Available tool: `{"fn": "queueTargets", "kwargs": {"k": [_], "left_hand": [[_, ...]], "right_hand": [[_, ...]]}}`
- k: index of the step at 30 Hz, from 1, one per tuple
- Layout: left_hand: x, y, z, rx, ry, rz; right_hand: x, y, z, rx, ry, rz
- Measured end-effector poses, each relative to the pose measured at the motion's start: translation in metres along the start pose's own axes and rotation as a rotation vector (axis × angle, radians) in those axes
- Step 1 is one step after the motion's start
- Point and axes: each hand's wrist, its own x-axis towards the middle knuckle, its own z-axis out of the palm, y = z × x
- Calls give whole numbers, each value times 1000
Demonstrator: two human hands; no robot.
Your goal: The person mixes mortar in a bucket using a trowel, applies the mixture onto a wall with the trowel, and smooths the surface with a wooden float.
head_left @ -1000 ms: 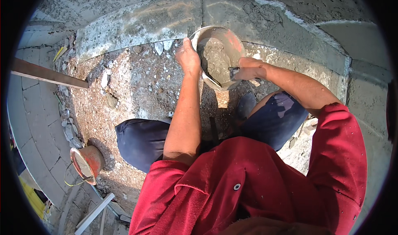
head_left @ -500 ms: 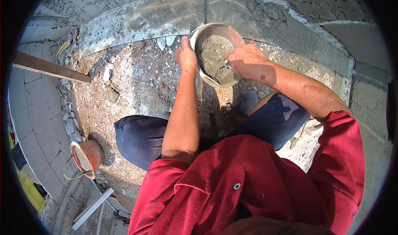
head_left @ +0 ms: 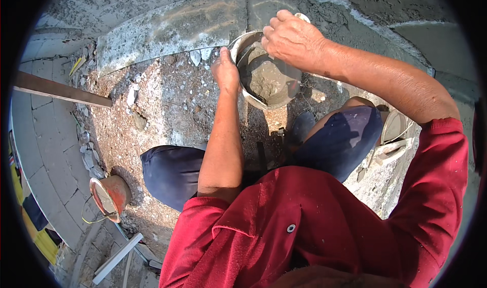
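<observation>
A pale round bucket [head_left: 278,104] of wet grey mortar [head_left: 269,80] stands ahead of me, between and beyond my knees. My left hand [head_left: 225,72] is closed on its left rim, thumb pointing up. Over the bucket's far right rim, my right hand [head_left: 294,42] is closed round what looks like a trowel. Its pale rounded handle end [head_left: 303,17] sticks out past the fist. The hand hides most of the tool, so the blade is hard to make out.
An orange-red bucket [head_left: 119,192] stands at the left, and another container [head_left: 393,127] is beside my right knee. A wooden beam [head_left: 63,89] juts in from the left. A smeared concrete face [head_left: 167,29] curves ahead; stones and rubble cover the ground.
My right hand has risen from inside the bucket to its far rim, moving away from me with the elbow swung outward. My left hand stays on the rim.
</observation>
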Motion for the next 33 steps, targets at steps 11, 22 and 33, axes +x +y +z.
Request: {"fn": "queueTargets", "kwargs": {"k": [11, 22, 33], "left_hand": [[-5, -6, 21, -97, 13, -5], [-1, -12, 17, -182, -41, -54], [-1, -3, 1, -178, -84, -86]], "right_hand": [[-38, -54, 100, 856, -724, 568], [-27, -24, 58, 1179, -627, 510], [-18, -27, 38, 832, -521, 448]]}}
